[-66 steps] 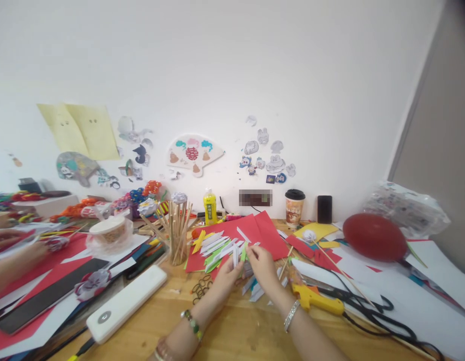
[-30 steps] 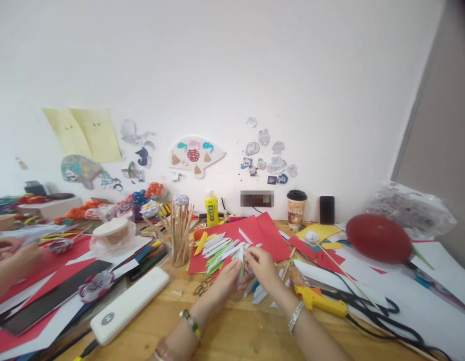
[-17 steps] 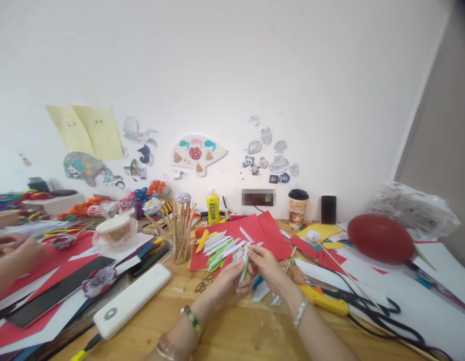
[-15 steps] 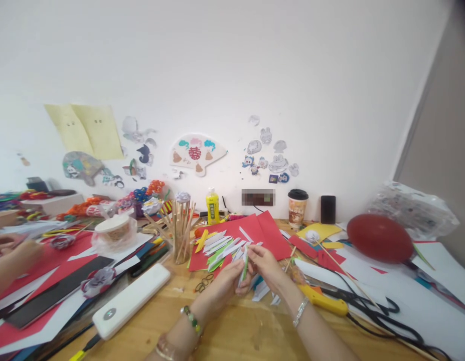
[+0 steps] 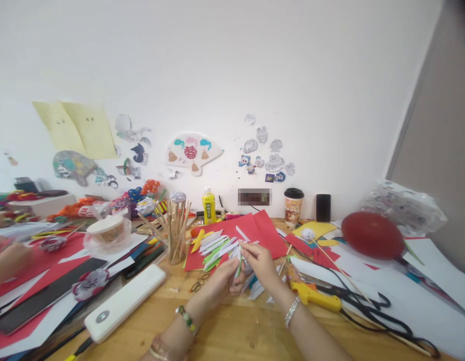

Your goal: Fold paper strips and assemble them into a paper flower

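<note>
Between my two hands is a narrow folded paper piece [image 5: 239, 264], white with a green edge. My left hand [image 5: 223, 280] is closed around its lower part. The thumb and fingers of my right hand [image 5: 260, 260] pinch its upper end. Just beyond my hands, folded white and green paper strips [image 5: 217, 245] lie heaped on red paper sheets [image 5: 268, 233]. More pale folded pieces [image 5: 258, 286] rest on the table under my right wrist. Rubber bands [image 5: 199, 284] lie to the left of my left hand.
A yellow glue gun [image 5: 318, 297] and black scissors [image 5: 375, 306] lie to the right. At left are a white power bank [image 5: 125, 303] and a cup of wooden sticks [image 5: 176, 245]. Behind stand a yellow bottle [image 5: 209, 206] and a lidded drink cup [image 5: 293, 208]. Another person's hand [image 5: 10, 263] works at far left.
The view has shifted slightly, so everything sits a little further left. My hands stay together on the folded paper, with small finger movements. The other person's hand has moved left.
</note>
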Motion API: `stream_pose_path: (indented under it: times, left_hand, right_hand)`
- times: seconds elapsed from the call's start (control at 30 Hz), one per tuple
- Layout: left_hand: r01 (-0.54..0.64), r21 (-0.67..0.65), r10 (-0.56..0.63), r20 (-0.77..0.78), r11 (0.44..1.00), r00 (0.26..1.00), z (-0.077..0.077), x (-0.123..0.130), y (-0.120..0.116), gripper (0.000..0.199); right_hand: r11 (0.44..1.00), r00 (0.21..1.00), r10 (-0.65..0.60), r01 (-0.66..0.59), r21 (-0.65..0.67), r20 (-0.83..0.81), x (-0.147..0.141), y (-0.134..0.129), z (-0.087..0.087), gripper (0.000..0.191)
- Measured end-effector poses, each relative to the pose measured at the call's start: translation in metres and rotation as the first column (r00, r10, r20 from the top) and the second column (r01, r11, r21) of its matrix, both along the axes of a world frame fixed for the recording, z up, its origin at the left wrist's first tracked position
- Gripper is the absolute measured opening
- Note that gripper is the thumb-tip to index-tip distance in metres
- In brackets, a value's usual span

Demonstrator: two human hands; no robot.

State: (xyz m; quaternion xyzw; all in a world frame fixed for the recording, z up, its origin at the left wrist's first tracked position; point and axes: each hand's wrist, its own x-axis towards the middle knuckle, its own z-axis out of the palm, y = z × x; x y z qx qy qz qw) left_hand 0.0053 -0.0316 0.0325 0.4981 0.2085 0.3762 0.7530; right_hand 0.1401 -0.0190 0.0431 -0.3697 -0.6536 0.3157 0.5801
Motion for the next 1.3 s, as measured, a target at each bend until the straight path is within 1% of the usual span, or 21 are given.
stream_pose_path:
  times: [0.07, 0.17, 0.27, 0.33, 0.4, 0.5, 0.6, 0.67, 0.73, 0.77, 0.83, 0.9, 0.97, 1.03, 1.1, 1.2, 1.23, 1.3]
  left_hand:
    - [-0.007, -0.002, 0.007, -0.002, 1.000, 1.000, 0.000, 0.000, 0.000, 0.033]
    - [-0.033, -0.010, 0.033, 0.002, 0.999, 0.999, 0.001, 0.001, -0.001, 0.032]
    - [-0.045, -0.016, 0.045, -0.013, 0.999, 0.999, -0.001, -0.001, 0.002, 0.032]
    - [-0.049, -0.003, 0.049, -0.032, 0.999, 0.998, -0.003, -0.002, 0.004, 0.032]
    - [-0.046, 0.019, 0.047, -0.045, 0.999, 0.998, -0.005, -0.004, 0.006, 0.033]
    - [-0.036, 0.051, 0.039, -0.058, 0.998, 0.998, -0.006, -0.005, 0.006, 0.033]
    - [-0.049, 0.097, 0.058, -0.094, 0.994, 0.994, -0.005, -0.004, 0.005, 0.033]
    - [-0.087, 0.133, 0.103, -0.121, 0.987, 0.987, -0.004, -0.003, 0.005, 0.035]
    - [-0.162, 0.157, 0.184, -0.137, 0.974, 0.973, -0.004, -0.003, 0.008, 0.037]
    - [-0.211, 0.165, 0.234, -0.136, 0.964, 0.963, -0.003, -0.004, 0.011, 0.038]
    - [-0.333, 0.138, 0.349, -0.120, 0.933, 0.929, -0.001, -0.009, 0.019, 0.040]
    - [-0.437, 0.136, 0.453, -0.125, 0.889, 0.882, 0.001, -0.016, 0.028, 0.039]
    - [-0.528, 0.111, 0.539, -0.136, 0.842, 0.831, 0.003, -0.024, 0.035, 0.038]
    - [-0.556, 0.108, 0.567, -0.137, 0.824, 0.813, 0.005, -0.030, 0.039, 0.036]
    - [-0.569, 0.107, 0.579, -0.139, 0.816, 0.804, 0.005, -0.033, 0.040, 0.035]
    - [-0.590, 0.107, 0.600, -0.142, 0.800, 0.788, 0.005, -0.034, 0.037, 0.034]
    - [-0.596, 0.107, 0.606, -0.144, 0.796, 0.782, 0.005, -0.034, 0.036, 0.034]
    - [-0.604, 0.101, 0.612, -0.155, 0.791, 0.776, 0.005, -0.034, 0.034, 0.034]
  right_hand:
    - [0.999, 0.999, -0.030, 0.030, 0.016, 0.036, -0.001, -0.001, -0.001, 0.031]
    - [0.999, 0.999, -0.037, 0.038, -0.014, 0.035, -0.002, 0.000, -0.001, 0.031]
    - [0.992, 0.998, 0.014, -0.021, -0.121, -0.063, -0.002, 0.003, -0.001, 0.032]
    - [0.973, 0.989, 0.044, -0.075, -0.219, -0.143, -0.002, 0.004, -0.001, 0.035]
    - [0.952, 0.977, 0.044, -0.105, -0.289, -0.208, -0.001, 0.005, 0.000, 0.037]
    - [0.945, 0.962, 0.030, -0.115, -0.305, -0.270, -0.002, 0.003, 0.002, 0.034]
    - [0.948, 0.958, 0.030, -0.117, -0.295, -0.284, -0.003, 0.002, 0.002, 0.032]
    - [0.954, 0.965, 0.031, -0.106, -0.282, -0.259, -0.003, 0.004, 0.002, 0.032]
    - [0.967, 0.982, 0.021, -0.068, -0.247, -0.187, 0.001, 0.008, 0.003, 0.031]
    - [0.974, 0.991, 0.003, -0.033, -0.224, -0.134, 0.004, 0.010, 0.003, 0.031]
    - [0.981, 0.998, -0.065, 0.065, -0.185, 0.007, 0.013, 0.013, 0.005, 0.032]
    - [0.974, 0.976, -0.096, 0.132, -0.183, 0.193, 0.023, 0.014, 0.006, 0.030]
    - [0.974, 0.911, -0.018, 0.110, -0.200, 0.412, 0.031, 0.013, 0.005, 0.025]
    - [0.977, 0.793, 0.073, 0.064, -0.202, 0.605, 0.035, 0.009, 0.003, 0.021]
    - [0.983, 0.657, 0.096, 0.054, -0.174, 0.748, 0.035, 0.005, 0.002, 0.021]
    - [0.993, 0.483, 0.076, 0.046, -0.112, 0.872, 0.030, 0.000, -0.001, 0.019]
    - [0.995, 0.443, 0.077, 0.028, -0.100, 0.893, 0.028, -0.001, -0.001, 0.019]
    - [0.997, 0.394, 0.079, -0.008, -0.082, 0.916, 0.023, -0.002, -0.003, 0.018]
